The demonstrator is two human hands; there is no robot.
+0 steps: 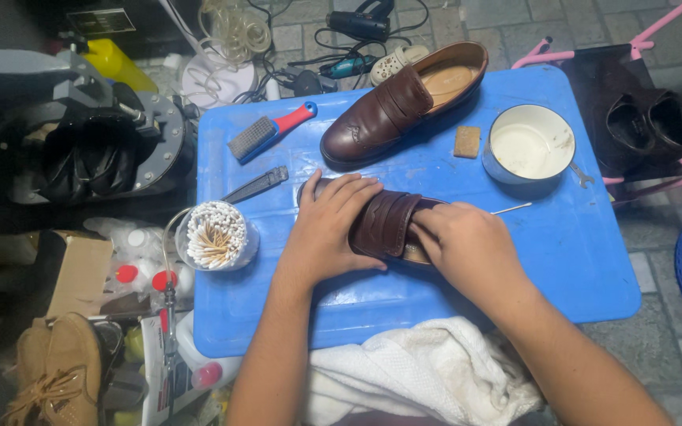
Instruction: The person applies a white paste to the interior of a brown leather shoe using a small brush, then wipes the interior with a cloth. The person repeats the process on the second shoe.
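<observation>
Loafer (384, 225), dark brown, is lying on the blue table (562, 260) between both hands. Left hand (325, 229) is pressing flat over its toe, fingers extended. Right hand (467, 244) is curling closed over its heel, gripping a thin stick (512, 208) that is projecting beyond the knuckles. Just left of the left hand, 1 cup of cotton swabs (215, 234) is standing. Beyond both hands, a 2nd brown loafer (400, 106), a brush (266, 132) and a white bowl (529, 144) are resting.
</observation>
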